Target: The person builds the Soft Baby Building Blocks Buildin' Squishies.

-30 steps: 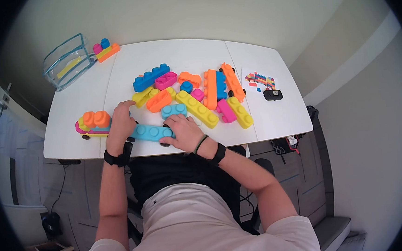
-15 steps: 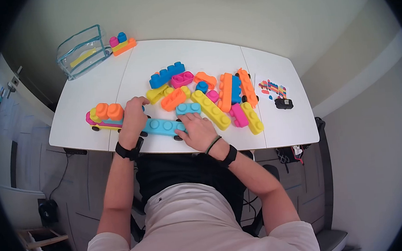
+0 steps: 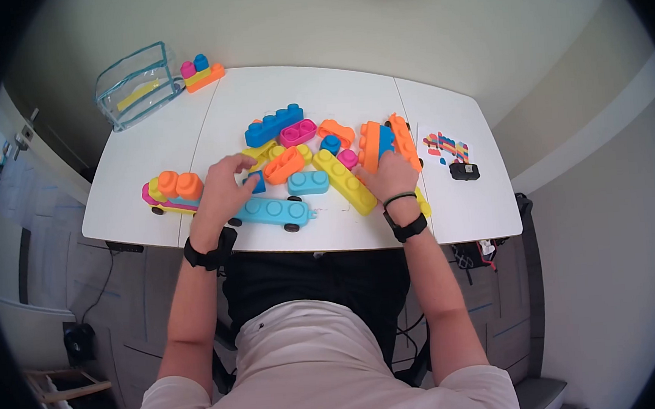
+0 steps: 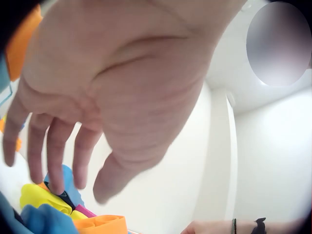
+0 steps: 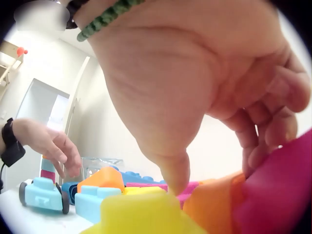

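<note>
My left hand (image 3: pixel 227 187) hovers over the near left of the table, fingers hanging loosely with nothing between them in the left wrist view. Beside its fingertips is a small dark blue brick (image 3: pixel 257 182). The light blue wheeled base (image 3: pixel 271 211) lies just in front of that hand, its right end uncovered. Further right, my right hand (image 3: pixel 394 177) reaches down with curled fingers and grips the near end of a long orange brick (image 3: pixel 370 144). In the right wrist view the thumb and fingers stand on either side of orange (image 5: pixel 214 202). A blue brick (image 3: pixel 388 141) adjoins it.
A toy vehicle with orange blocks (image 3: pixel 189 185) stands at left. Loose bricks, including a long yellow one (image 3: pixel 345 182) and a light blue one (image 3: pixel 308 182), lie between the hands. A clear bag (image 3: pixel 135 89) stands back left; a picture sheet (image 3: pixel 445 147) and black box (image 3: pixel 465 171) lie right.
My right hand has left the light blue wheeled base and moved right to the orange brick. My left hand has shifted slightly, its fingers spreading, and the dark blue brick beside it shows more.
</note>
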`<act>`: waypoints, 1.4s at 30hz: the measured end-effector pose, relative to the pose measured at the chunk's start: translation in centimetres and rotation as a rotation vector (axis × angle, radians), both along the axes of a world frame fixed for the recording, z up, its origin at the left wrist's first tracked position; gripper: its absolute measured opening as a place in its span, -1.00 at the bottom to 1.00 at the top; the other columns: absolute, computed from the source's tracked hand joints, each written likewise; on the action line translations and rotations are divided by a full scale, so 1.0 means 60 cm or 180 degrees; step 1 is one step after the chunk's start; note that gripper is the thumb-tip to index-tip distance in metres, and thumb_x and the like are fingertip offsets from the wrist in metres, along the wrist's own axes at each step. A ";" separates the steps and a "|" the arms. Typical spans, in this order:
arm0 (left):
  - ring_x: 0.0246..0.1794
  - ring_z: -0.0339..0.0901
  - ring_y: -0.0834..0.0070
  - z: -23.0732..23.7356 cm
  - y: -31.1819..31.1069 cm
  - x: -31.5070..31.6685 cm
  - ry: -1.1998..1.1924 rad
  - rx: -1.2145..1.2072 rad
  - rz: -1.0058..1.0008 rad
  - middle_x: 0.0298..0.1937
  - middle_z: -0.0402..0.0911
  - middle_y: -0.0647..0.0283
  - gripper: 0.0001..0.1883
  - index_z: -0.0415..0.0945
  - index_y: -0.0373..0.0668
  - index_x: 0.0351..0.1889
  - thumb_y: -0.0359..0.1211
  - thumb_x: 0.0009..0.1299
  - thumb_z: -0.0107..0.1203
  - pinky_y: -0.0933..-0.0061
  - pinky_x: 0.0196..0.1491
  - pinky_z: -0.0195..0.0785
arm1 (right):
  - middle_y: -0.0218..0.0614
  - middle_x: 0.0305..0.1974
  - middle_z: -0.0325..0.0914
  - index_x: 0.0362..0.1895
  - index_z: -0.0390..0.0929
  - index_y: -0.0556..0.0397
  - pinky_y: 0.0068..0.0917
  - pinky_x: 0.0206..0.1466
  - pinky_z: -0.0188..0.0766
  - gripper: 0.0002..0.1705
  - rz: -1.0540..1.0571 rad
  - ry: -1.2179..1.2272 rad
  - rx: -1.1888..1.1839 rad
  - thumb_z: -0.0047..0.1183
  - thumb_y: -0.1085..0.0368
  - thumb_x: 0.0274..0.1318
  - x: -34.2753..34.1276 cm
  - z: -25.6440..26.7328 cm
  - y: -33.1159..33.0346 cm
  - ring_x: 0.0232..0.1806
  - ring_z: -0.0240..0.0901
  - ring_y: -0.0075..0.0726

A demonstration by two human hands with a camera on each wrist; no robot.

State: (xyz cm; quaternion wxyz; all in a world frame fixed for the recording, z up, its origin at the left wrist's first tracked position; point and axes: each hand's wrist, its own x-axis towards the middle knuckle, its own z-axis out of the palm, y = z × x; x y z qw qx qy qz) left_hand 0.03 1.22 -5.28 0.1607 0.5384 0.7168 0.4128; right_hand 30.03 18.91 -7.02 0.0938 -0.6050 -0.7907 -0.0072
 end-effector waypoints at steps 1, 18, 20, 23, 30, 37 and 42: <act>0.19 0.73 0.17 -0.009 -0.005 -0.006 0.0326 -0.0255 -0.0130 0.19 0.77 0.01 -0.65 0.71 -0.26 0.17 -0.49 0.41 0.37 0.18 0.25 0.60 | -0.06 -0.17 0.77 -0.11 0.75 0.10 -0.08 -0.07 0.69 -0.26 -0.0007 0.0005 -0.0005 0.39 -0.38 0.17 -0.004 -0.001 -0.002 -0.12 0.79 0.06; 0.61 0.47 0.18 0.118 -0.058 0.015 -0.0160 0.0630 -0.0809 0.59 0.54 0.17 -0.24 0.43 -0.07 0.61 -0.50 0.42 0.40 0.01 0.57 0.40 | 0.13 -0.40 0.64 -0.33 0.53 0.22 0.00 -0.36 0.45 -0.85 0.1233 0.2950 -0.0215 0.07 0.37 0.26 0.077 0.011 0.076 -0.38 0.59 0.33; 0.62 0.46 0.16 0.134 -0.067 0.026 -0.0200 0.0779 -0.0753 0.59 0.54 0.18 -0.23 0.44 -0.07 0.60 -0.46 0.40 0.44 0.00 0.58 0.38 | 0.14 -0.39 0.62 -0.37 0.48 0.22 0.04 -0.37 0.41 -0.88 0.1817 0.1950 0.0991 0.05 0.41 0.19 0.042 0.022 0.024 -0.40 0.55 0.37; 0.65 0.41 0.13 0.139 -0.079 0.021 0.0318 0.1043 -0.0795 0.58 0.56 0.20 -0.21 0.48 -0.05 0.56 -0.40 0.34 0.53 0.00 0.60 0.35 | 0.16 -0.47 0.48 -0.45 0.45 0.24 0.10 -0.34 0.27 -0.77 0.3178 0.2190 0.0826 -0.01 0.34 0.24 -0.012 0.057 -0.059 -0.39 0.43 0.42; 0.35 0.67 0.21 0.134 -0.093 -0.040 0.0313 -0.0150 -0.1298 0.25 0.77 0.20 -0.44 0.69 -0.10 0.29 -0.45 0.30 0.55 0.22 0.39 0.54 | 0.16 -0.37 0.49 -0.36 0.51 0.25 0.14 -0.22 0.33 -0.69 0.3016 0.2602 -0.0453 -0.04 0.26 0.40 -0.074 0.043 -0.164 -0.27 0.48 0.42; 0.12 0.75 0.23 0.101 -0.092 -0.039 0.0507 -0.0095 -0.1156 0.10 0.81 0.12 -0.58 0.72 -0.21 0.20 -0.54 0.36 0.43 0.25 0.23 0.60 | 0.11 -0.29 0.56 -0.25 0.59 0.22 0.17 -0.13 0.41 -0.68 0.2821 0.2582 -0.0458 -0.03 0.21 0.49 -0.089 -0.006 -0.159 -0.20 0.51 0.42; 0.08 0.78 0.30 0.071 -0.073 -0.057 0.0516 -0.0667 -0.1024 0.08 0.83 0.14 -0.55 0.73 -0.22 0.17 -0.66 0.29 0.38 0.36 0.09 0.66 | 0.11 -0.26 0.60 -0.19 0.60 0.21 0.17 -0.07 0.45 -0.63 0.2591 0.2430 -0.0580 -0.01 0.13 0.53 -0.091 -0.028 -0.156 -0.13 0.55 0.41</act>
